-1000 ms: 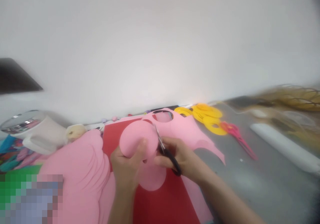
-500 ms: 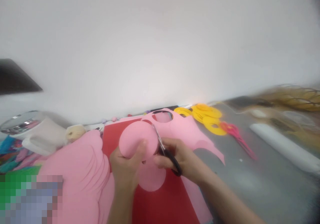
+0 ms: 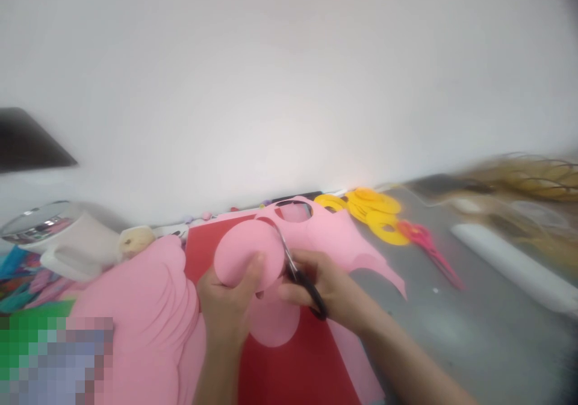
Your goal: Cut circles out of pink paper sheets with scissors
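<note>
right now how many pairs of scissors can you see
2: a black-handled pair in the right hand, and a pink pair on the grey surface by the yellow rings. More may be hidden under the paper.

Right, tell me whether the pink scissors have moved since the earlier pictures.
No. The pink scissors lie as before on the grey table, one end still against the yellow paper rings, with no visible shift relative to either.

Matt pink paper (image 3: 126,309), shiny metal blades (image 3: 286,242)
</note>
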Action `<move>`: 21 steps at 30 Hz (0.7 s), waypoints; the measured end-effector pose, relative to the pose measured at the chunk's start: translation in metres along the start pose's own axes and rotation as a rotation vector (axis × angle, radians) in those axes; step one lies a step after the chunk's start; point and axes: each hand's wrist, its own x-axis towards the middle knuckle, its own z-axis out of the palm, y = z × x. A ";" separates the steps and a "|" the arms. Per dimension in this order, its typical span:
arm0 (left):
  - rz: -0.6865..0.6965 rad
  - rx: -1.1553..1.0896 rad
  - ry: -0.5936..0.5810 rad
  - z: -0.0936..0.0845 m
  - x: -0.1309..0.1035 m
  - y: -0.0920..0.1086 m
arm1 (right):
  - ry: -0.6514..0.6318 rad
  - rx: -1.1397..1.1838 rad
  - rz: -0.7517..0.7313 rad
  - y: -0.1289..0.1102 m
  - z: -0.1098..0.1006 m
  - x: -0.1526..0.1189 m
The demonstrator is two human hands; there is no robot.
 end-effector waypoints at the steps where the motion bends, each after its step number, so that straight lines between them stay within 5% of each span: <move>1: 0.001 0.001 0.008 0.000 0.000 0.000 | -0.001 -0.001 0.000 0.000 0.000 0.000; 21: -0.006 -0.014 -0.007 0.001 -0.004 0.002 | 0.037 -0.024 0.059 -0.006 0.003 0.000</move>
